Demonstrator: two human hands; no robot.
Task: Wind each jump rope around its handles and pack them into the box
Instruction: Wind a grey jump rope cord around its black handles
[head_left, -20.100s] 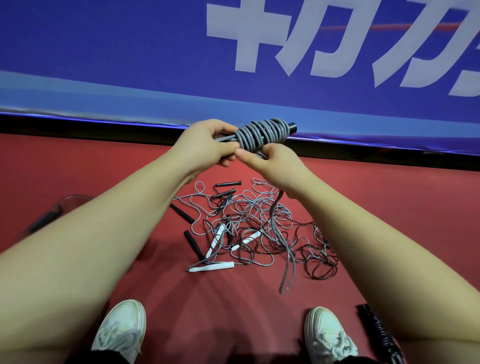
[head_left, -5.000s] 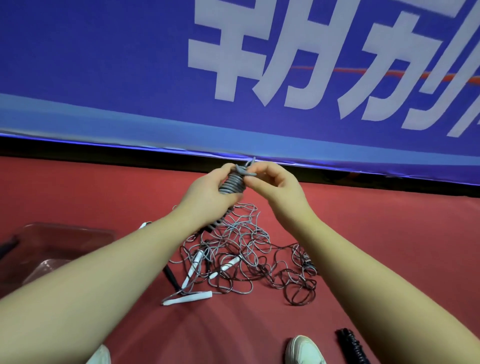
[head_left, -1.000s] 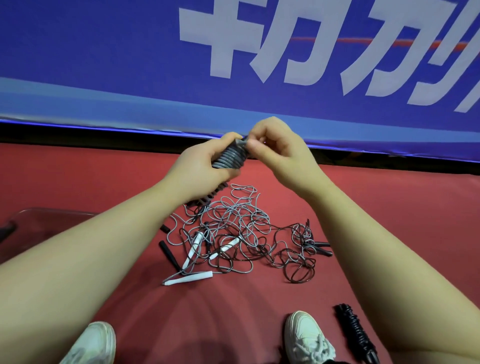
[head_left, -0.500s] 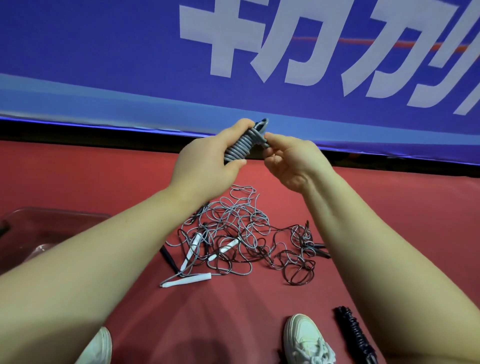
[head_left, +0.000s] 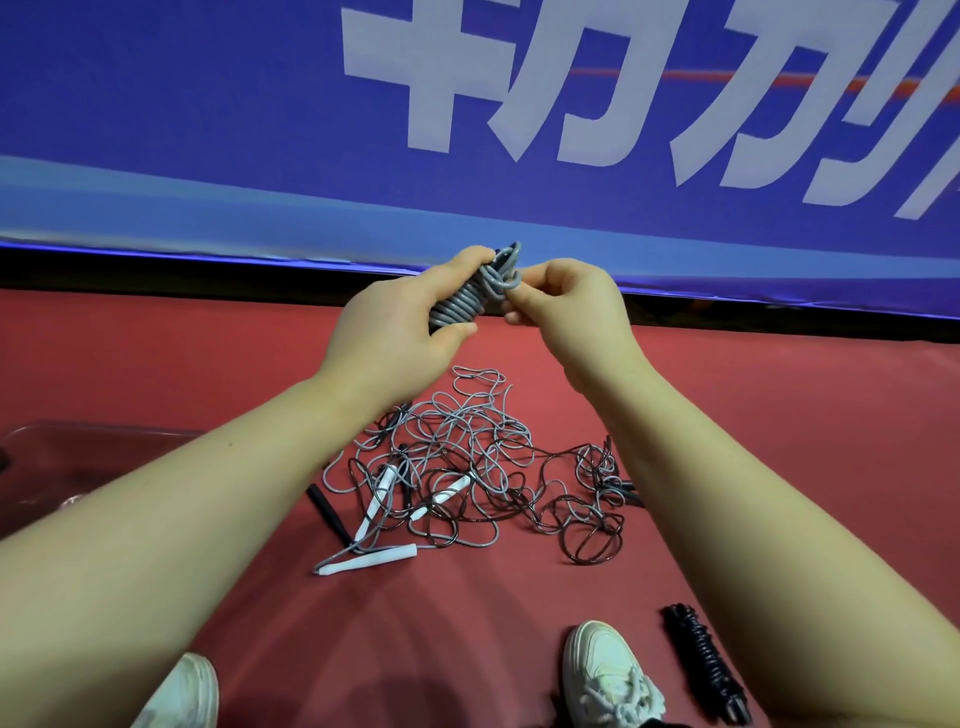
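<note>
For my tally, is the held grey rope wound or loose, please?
Wound: grey jump rope coiled tight in left hand, right hand pinching its end.

The grey rope (head_left: 462, 306) gripped in my left hand (head_left: 400, 332) and pinched by my right hand (head_left: 566, 306) looks like smooth, rubbery plastic cord with a soft sheen. The loose ropes (head_left: 467, 452) on the floor (head_left: 779, 415) are thinner cord, the dark ones glossier. The white handles (head_left: 374, 558) look matt. The floor is matt red, finely textured. The banner (head_left: 208, 130) is smooth, slightly glossy. The box (head_left: 104, 430) is clear, shiny plastic. My shoes (head_left: 608, 670) look like smooth white leather with cloth laces.
</note>
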